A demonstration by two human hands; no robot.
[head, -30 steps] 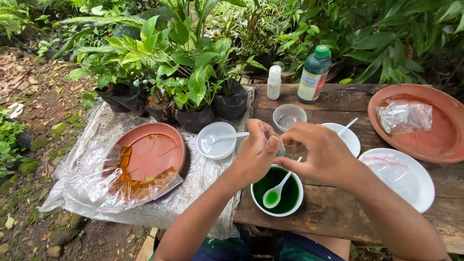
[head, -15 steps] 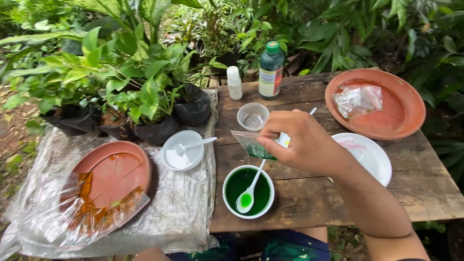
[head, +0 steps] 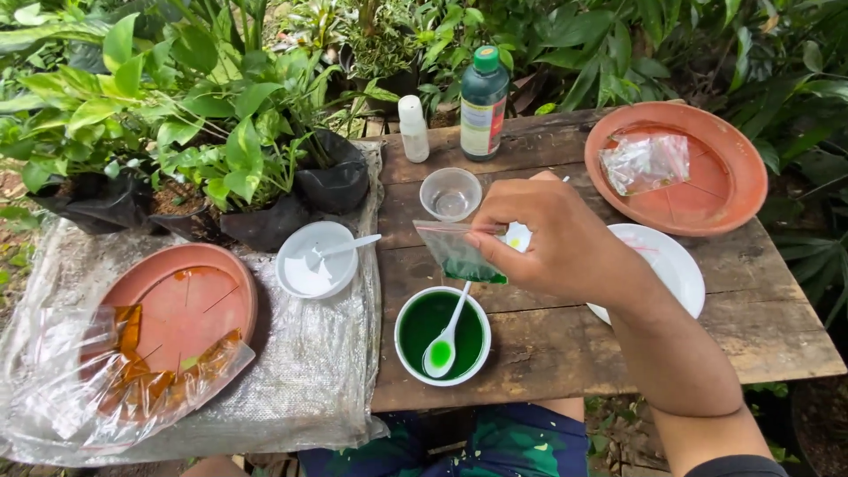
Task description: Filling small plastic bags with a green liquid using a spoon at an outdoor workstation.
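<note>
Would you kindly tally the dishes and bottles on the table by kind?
Terracotta saucers: 2
White bowls: 3
Clear cup: 1
Bottles: 2
Total: 8

Potted plants [head: 221,168], a green bottle [head: 483,104], perhaps orange liquid [head: 132,353].

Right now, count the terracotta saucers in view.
2: one terracotta saucer at left on the plastic sheet, another terracotta saucer at the wooden table's far right. None seems hidden.

Green labelled bottle [head: 483,103] beside white bottle [head: 412,129]
</note>
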